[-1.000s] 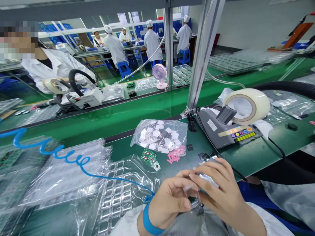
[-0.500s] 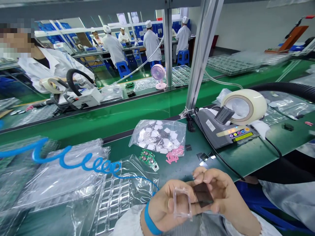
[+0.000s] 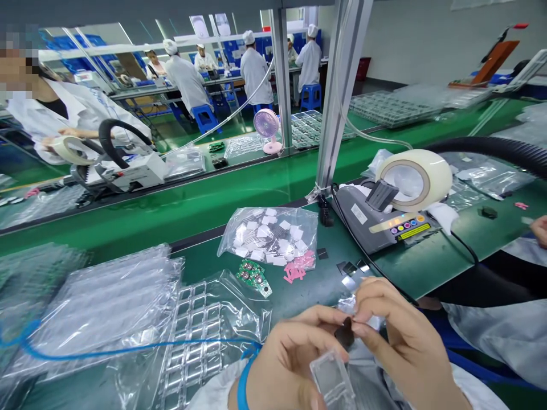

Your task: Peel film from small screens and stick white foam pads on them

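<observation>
My left hand (image 3: 286, 364) is closed around a small clear plastic case (image 3: 332, 380) near the bottom edge. A blue wrist strap (image 3: 243, 382) circles that wrist, and its blue cord (image 3: 128, 348) runs off to the left. My right hand (image 3: 397, 336) pinches a small dark flat piece (image 3: 344, 333) between thumb and fingers, right beside the left thumb. Both hands hover over the near edge of the green bench (image 3: 427, 267).
A bag of white squares (image 3: 273, 236), a green circuit board (image 3: 254, 276) and pink bits (image 3: 297, 269) lie ahead. A tape dispenser (image 3: 384, 219) with a big roll (image 3: 414, 179) stands right. Clear trays in plastic (image 3: 200, 336) lie left. Another person's hand (image 3: 539, 229) shows far right. Co-workers sit beyond.
The blue cord has dropped and stretched out flat to the left. The clear case has tilted lower in my left hand. My right hand has turned the dark piece edge-on beside the left thumb.
</observation>
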Demonstrator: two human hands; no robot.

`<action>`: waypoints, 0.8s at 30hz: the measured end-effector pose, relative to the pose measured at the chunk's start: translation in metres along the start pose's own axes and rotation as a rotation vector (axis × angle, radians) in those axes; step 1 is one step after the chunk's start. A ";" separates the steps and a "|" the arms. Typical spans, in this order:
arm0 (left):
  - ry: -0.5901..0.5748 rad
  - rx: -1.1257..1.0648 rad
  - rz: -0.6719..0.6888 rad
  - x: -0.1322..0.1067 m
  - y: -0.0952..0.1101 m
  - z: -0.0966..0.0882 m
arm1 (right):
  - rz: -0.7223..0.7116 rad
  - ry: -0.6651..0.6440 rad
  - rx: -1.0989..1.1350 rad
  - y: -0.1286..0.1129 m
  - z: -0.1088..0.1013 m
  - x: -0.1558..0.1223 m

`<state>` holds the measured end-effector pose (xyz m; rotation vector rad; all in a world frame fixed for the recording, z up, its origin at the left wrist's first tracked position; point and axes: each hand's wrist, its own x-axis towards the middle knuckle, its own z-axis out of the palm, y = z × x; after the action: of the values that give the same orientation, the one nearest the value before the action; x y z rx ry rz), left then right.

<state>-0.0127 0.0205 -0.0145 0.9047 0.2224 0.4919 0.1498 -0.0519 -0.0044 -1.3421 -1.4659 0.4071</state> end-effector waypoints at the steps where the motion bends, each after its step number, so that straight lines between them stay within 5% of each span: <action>1: 0.005 0.031 0.003 0.000 0.002 0.002 | -0.023 -0.001 -0.050 -0.002 0.000 0.001; 24: -0.005 0.197 0.044 0.001 -0.009 -0.004 | -0.002 -0.035 -0.203 0.011 0.010 -0.010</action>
<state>-0.0104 0.0195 -0.0245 1.1046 0.2497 0.5146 0.1458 -0.0530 -0.0215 -1.4991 -1.5702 0.2872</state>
